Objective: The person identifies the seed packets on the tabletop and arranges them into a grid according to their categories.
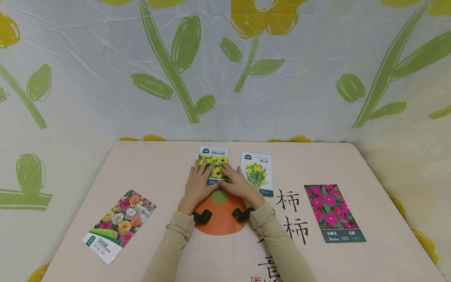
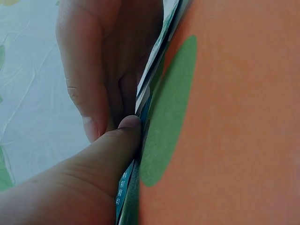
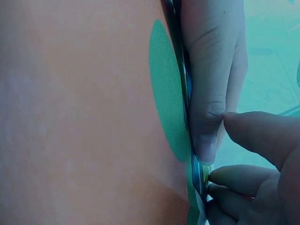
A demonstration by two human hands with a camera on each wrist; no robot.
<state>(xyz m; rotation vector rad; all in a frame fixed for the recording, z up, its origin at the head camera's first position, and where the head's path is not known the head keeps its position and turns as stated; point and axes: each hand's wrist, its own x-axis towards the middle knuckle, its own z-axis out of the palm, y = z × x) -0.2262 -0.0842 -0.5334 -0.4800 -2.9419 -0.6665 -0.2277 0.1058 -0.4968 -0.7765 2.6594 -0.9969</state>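
Observation:
My left hand (image 1: 199, 186) lies with its fingers spread on the left part of a yellow sunflower seed packet (image 1: 214, 152). From the other side, my right hand (image 1: 241, 184) rests its extended fingers on the packet's right part. The two thumbs come together over the dark lower band, partly hiding it. In the left wrist view the left thumb (image 2: 93, 164) lies along the packet's dark edge. Seen from the right wrist, the right hand's fingers (image 3: 243, 180) touch the packet's thin edge. A dandelion seed packet (image 1: 257, 168) lies just right of the right hand.
An orange persimmon print (image 1: 220, 223) is on the tabletop beneath the wrists. At left lies a tilted packet of mixed-colour flowers (image 1: 123, 217); at right, a pink-flower packet (image 1: 331, 211). Black brush characters (image 1: 296, 231) run beside the right sleeve. A flower-patterned cloth (image 1: 282, 105) hangs behind.

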